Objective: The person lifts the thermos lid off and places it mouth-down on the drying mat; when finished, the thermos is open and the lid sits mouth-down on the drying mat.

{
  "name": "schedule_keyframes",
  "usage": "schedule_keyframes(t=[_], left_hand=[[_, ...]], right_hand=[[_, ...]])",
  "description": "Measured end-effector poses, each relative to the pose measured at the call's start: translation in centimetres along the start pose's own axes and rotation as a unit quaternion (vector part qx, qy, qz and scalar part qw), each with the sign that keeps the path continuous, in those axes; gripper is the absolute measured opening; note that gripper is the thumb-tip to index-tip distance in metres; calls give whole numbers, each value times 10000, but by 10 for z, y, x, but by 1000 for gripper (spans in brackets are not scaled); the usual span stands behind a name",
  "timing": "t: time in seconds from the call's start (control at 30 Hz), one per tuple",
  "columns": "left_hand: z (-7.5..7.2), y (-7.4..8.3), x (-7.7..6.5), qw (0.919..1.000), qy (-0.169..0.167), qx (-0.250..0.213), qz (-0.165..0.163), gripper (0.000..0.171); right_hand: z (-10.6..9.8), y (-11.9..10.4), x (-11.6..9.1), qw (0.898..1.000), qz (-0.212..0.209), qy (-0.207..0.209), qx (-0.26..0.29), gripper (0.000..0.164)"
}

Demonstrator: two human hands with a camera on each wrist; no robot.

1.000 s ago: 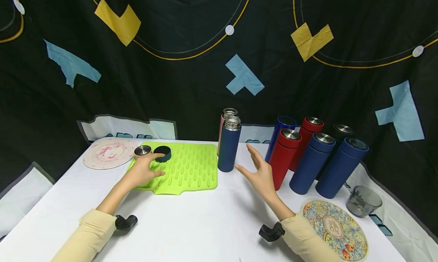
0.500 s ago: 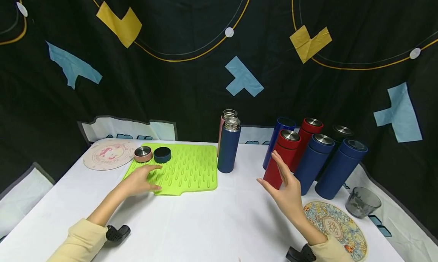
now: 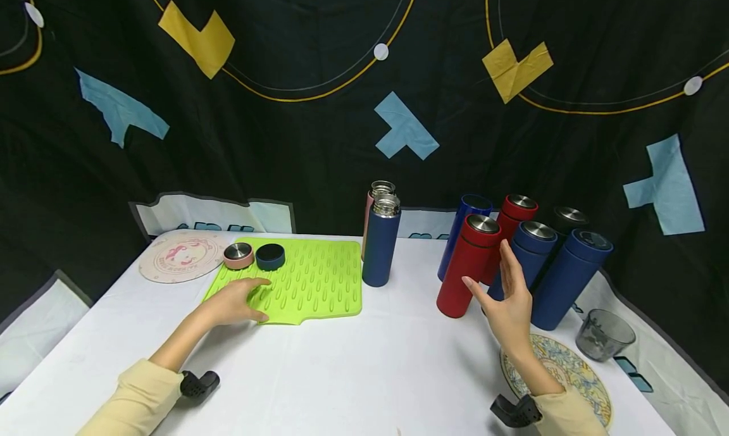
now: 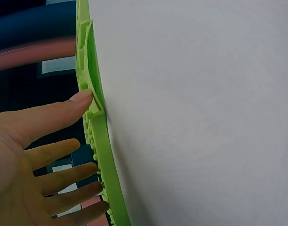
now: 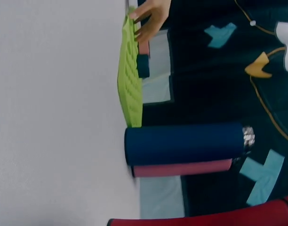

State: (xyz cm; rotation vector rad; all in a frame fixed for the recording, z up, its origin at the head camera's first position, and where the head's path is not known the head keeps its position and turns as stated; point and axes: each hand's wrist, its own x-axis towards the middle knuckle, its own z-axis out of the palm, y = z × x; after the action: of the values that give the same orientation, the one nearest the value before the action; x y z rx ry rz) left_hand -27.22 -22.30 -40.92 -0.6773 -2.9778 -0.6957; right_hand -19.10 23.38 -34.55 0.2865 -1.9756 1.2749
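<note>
Right hand (image 3: 510, 306) now near red bottle (image 3: 462, 278), no longer by navy bottle (image 3: 380, 252); left hand (image 3: 230, 302) withdrawn from navy cap (image 3: 270, 257). Both grips released, empty: uncapping seems done there.

left hand (image 3: 229, 303): fingers (image 4: 68, 177) extended | right hand (image 3: 510, 308): thumb (image 3: 477, 290) spread

Your left hand (image 4: 28, 181), fingers apart, is at the green mat (image 4: 108, 155). A blue bottle (image 4: 36, 26) and pink bottle (image 4: 36, 52) show beyond.

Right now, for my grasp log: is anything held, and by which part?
Nothing is held: left grip at the green mat, right grip near the front red bottle.
</note>
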Motion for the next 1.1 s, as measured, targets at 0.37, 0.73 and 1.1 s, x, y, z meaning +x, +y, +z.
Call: schedule_keyframes(t=[0.37, 0.73, 1.1], left_hand=[[-1, 0, 0, 9997, -203, 38, 89, 73], [-3, -1, 0, 9996, -254, 17, 144, 72], [-11, 6, -1, 9994, -25, -124, 327, 66]], right_hand=[[12, 59, 8, 9887, 1390, -304, 482, 93], [26, 85, 10, 9876, 1534, -159, 293, 89], [30, 80, 10, 9917, 1238, 186, 291, 77]])
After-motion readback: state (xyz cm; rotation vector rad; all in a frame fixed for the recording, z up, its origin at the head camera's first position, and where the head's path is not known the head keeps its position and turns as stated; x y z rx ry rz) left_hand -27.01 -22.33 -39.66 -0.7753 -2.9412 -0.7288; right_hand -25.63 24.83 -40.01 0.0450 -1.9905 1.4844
